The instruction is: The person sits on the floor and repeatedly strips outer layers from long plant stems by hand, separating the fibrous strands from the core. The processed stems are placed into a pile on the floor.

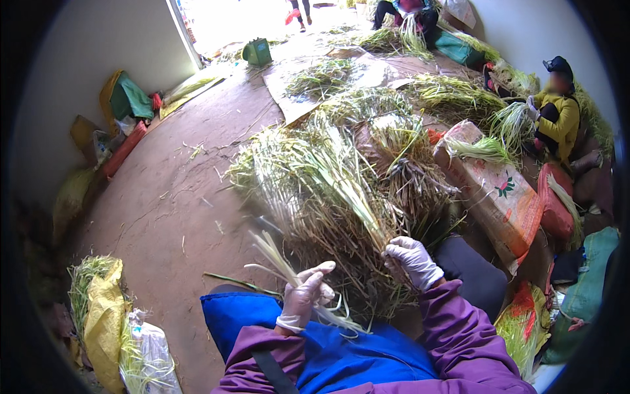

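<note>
Both of my hands wear thin white gloves. My left hand is closed around a small bunch of pale peeled stalks, above a blue apron on my lap. Their lower ends hang loose below the fist. Across the heap, my right hand grips the root end of a long green-and-white stalk bundle. Its leafy tops point away from me. Underneath lies a large heap of unpeeled stalks with brown, dry outer leaves. My fingertips hide part of the gripped ends.
Beyond the heap lie more stalks on a plastic sheet. To the right are a printed woven sack with pale stalks and a seated person in yellow. Another person sits far back. A green metal box and a yellow sack stand leftward.
</note>
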`<control>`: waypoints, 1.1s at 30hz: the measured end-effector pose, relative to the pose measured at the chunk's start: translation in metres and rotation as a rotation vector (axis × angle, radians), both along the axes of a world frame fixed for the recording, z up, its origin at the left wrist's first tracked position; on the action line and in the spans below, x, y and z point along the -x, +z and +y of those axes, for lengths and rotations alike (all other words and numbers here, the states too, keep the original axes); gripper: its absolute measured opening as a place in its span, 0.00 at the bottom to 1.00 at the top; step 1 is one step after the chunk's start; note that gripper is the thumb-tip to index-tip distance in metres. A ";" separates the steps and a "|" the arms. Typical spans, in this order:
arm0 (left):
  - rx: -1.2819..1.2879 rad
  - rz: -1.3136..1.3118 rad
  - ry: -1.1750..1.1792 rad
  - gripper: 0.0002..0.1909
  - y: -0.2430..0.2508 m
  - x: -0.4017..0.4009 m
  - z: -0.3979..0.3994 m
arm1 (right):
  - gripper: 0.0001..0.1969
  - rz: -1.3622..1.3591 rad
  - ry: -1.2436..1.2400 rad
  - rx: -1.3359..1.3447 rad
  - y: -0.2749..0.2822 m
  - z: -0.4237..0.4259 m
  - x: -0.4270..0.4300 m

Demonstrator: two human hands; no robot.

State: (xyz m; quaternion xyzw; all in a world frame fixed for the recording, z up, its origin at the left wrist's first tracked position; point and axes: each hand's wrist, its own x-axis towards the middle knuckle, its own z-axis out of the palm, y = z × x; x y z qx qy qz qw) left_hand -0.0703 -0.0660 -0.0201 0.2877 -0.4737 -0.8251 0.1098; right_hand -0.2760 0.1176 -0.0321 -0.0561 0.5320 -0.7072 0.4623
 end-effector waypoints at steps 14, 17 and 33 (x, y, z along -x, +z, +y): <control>-0.220 0.040 -0.026 0.23 -0.002 0.012 0.010 | 0.09 -0.184 0.464 -0.023 0.029 0.024 -0.081; -0.207 0.020 0.019 0.19 0.003 0.010 0.008 | 0.09 -0.138 0.370 -0.099 0.026 0.022 -0.081; -0.159 0.201 0.471 0.16 0.029 -0.024 -0.032 | 0.18 1.013 0.186 -1.000 0.011 0.032 -0.003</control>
